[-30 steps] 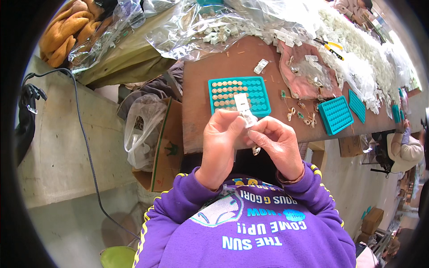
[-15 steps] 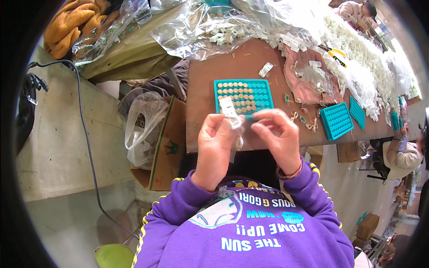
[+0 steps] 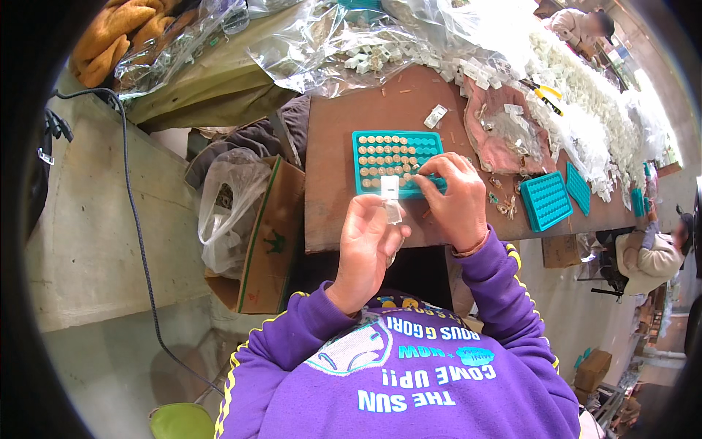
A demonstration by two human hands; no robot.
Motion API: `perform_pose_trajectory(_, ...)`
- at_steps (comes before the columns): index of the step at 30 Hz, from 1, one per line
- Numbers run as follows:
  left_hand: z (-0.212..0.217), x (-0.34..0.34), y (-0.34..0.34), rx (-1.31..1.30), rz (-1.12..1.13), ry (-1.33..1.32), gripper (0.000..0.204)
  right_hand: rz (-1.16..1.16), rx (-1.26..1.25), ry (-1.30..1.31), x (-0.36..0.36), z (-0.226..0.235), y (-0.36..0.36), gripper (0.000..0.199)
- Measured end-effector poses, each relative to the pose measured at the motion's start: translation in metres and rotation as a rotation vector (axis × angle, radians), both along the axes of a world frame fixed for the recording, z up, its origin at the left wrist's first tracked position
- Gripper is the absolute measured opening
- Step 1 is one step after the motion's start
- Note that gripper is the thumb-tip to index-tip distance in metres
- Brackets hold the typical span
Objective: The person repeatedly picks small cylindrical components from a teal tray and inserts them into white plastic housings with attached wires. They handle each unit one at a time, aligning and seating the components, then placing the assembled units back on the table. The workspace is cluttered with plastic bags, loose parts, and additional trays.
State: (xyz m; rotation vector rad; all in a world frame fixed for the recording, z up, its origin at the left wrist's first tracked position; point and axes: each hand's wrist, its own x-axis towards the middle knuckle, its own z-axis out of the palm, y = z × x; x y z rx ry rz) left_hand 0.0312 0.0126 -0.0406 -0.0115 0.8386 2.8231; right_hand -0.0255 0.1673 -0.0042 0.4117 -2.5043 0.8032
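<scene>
My left hand (image 3: 363, 245) holds up a small white plastic casing (image 3: 390, 189) with a clear part at its lower end, pinched between thumb and fingers. Just beyond it, on the brown table, lies a teal tray (image 3: 431, 140) with round pockets. Rows of button cells (image 3: 384, 149) fill its left and middle part; the pockets on the right hold none. My right hand (image 3: 461, 201) reaches over the tray's near right corner, thumb and forefinger closed on a button cell at the end of a row. Those fingers partly hide the cell and the pockets beneath.
Another white casing (image 3: 436, 115) lies behind the tray. To the right are a pink cloth (image 3: 491, 124), small wired parts (image 3: 504, 205), two more teal trays (image 3: 547, 201) and yellow-handled pliers (image 3: 548, 100). White casings pile up behind. A cardboard box (image 3: 274, 245) stands left; other people sit right.
My right hand has moved from beside the casing to the tray and closed on a button cell. My left hand has turned the casing more upright and lowered it slightly.
</scene>
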Motion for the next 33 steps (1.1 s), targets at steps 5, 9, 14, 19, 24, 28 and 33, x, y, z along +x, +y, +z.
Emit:
perform_pose_trajectory(5, -0.002, -0.001, 0.000, -0.014, -0.009, 0.057, 0.012, 0.066, -0.137, -0.094, -0.013, 0.009, 0.008, 0.008)
perform_pose_trajectory(9, -0.001, -0.002, 0.000, -0.016, -0.008, 0.033, 0.013, 0.120, 0.005, -0.087, -0.019, 0.010, 0.010, 0.010)
perform_pose_trajectory(14, -0.002, -0.008, 0.004, 0.038, -0.081, 0.020, 0.016, 0.124, 0.076, -0.075, -0.019, 0.005, 0.014, 0.010)
perform_pose_trajectory(19, -0.004, -0.011, 0.008, 0.040, -0.104, 0.038, 0.019, 0.144, 0.065, -0.086, -0.022, 0.004, 0.016, 0.007)
perform_pose_trajectory(24, -0.005, -0.012, 0.006, 0.017, -0.097, 0.042, 0.019, 0.112, -0.134, -0.056, -0.007, 0.024, 0.009, 0.009)
perform_pose_trajectory(28, -0.005, -0.011, 0.008, -0.027, -0.085, 0.054, 0.019, 0.203, -0.097, -0.020, 0.025, 0.046, 0.011, 0.011)
perform_pose_trajectory(33, -0.005, -0.010, 0.009, 0.012, -0.103, 0.081, 0.011, 0.254, 0.015, 0.029, 0.042, 0.036, -0.003, 0.018)
